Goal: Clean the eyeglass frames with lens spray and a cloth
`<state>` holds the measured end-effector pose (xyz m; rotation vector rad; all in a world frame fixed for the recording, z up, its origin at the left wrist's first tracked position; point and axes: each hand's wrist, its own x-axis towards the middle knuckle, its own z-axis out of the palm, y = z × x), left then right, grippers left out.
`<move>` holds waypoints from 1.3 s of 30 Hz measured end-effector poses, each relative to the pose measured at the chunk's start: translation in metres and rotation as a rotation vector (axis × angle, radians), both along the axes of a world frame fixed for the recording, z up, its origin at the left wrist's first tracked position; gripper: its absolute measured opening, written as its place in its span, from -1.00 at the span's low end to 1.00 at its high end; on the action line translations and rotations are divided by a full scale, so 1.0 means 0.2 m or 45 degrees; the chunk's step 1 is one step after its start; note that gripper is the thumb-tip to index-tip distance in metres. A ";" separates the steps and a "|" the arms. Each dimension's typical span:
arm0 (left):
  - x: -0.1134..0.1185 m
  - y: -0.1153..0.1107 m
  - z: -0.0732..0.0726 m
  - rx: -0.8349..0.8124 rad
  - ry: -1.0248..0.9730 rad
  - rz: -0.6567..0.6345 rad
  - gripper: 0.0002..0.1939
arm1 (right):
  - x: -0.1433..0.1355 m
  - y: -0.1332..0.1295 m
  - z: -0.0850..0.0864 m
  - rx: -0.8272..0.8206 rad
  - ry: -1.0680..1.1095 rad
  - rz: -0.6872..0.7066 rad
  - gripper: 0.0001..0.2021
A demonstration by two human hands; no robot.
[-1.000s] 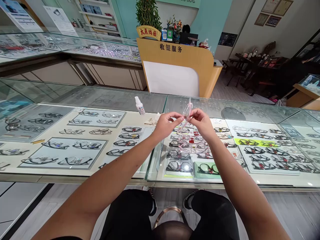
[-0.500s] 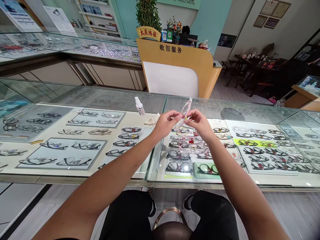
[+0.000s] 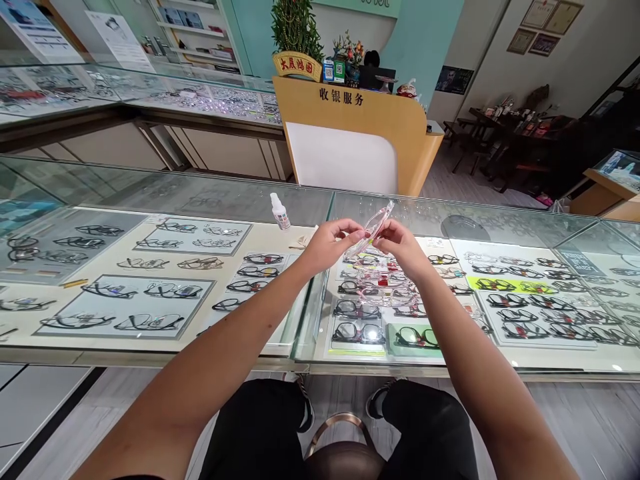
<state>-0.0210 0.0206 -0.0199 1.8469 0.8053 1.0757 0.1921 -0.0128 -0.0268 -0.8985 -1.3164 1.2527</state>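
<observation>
Above the glass display counter (image 3: 280, 362), a pair of clear pinkish eyeglasses (image 3: 376, 224) is held between my two hands. My left hand (image 3: 331, 245) pinches them from the left, thumb and fingers together. From the other side my right hand (image 3: 401, 247) grips them near the middle, with its fingers curled. The eyeglasses are tilted, their upper end pointing right. A white spray bottle (image 3: 280, 212) stands upright on the glass, left of my left hand. A crumpled beige cloth (image 3: 301, 243) lies just beside that hand, partly hidden by it.
Under the glass lie many eyeglass frames, some on a grey-edged tray (image 3: 125, 308) and others on a green box (image 3: 395, 350). Beyond the counter stands a wooden cashier desk (image 3: 350, 110), with a person's dark hair showing behind it. Below me is a brown stool (image 3: 345, 461).
The eyeglasses have tipped over to the right and sit a little lower in my hands. Both hands keep their hold and have barely shifted.
</observation>
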 end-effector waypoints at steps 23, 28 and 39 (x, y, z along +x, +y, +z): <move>0.00 -0.02 0.03 0.008 0.079 0.057 -0.68 | -0.01 0.00 -0.01 -0.046 0.117 0.009 -0.63; 0.01 -0.03 0.02 0.039 0.127 0.079 -0.71 | -0.03 0.01 -0.01 -0.106 0.076 -0.041 -0.60; 0.02 -0.03 0.01 0.035 0.076 0.143 -0.72 | -0.03 -0.02 0.00 -0.072 0.083 0.041 -0.64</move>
